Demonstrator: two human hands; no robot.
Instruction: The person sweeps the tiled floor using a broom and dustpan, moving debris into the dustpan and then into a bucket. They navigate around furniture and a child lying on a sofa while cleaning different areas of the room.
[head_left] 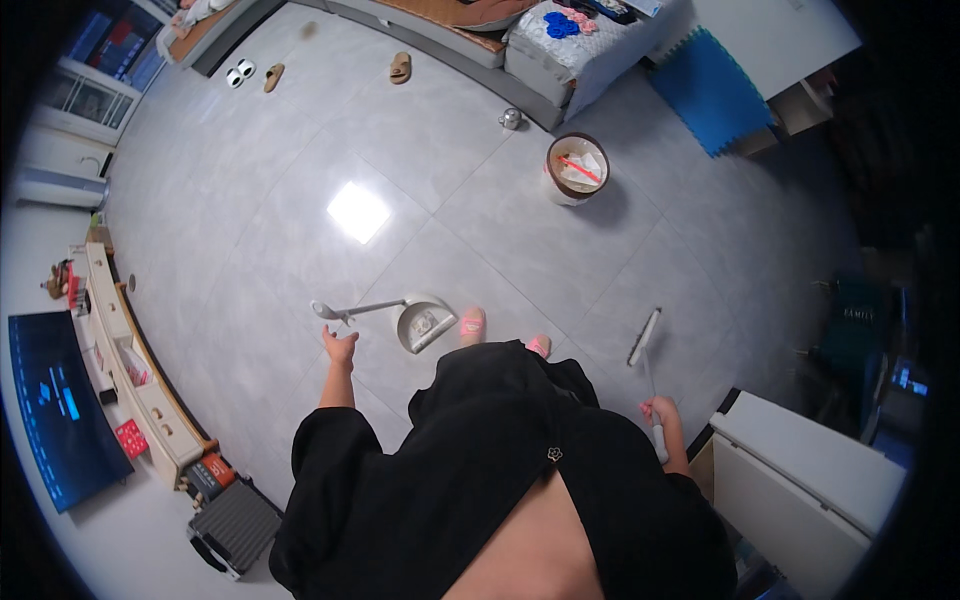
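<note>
My left hand point(341, 346) is open, thumb and fingers apart, close below the grip end of a long-handled dustpan point(409, 341). I cannot tell whether a fingertip touches that handle. The dustpan is pale grey, stands on the floor by my pink slipper point(473, 325), and has some light-coloured litter in its pan. On the other side, my right hand point(660, 410) is wrapped round the white handle of a broom point(646, 338). The broom's narrow head, edged with bristles, points away from me at or just above the tiles.
A waste bin point(552, 187) with rubbish in it stands ahead on the grey tiles, near a small metal pot point(511, 118). A white cabinet point(790, 490) is close on my right. Drawers point(160, 410) and a dark case point(236, 527) line the left. Tan slippers point(400, 68) lie far ahead.
</note>
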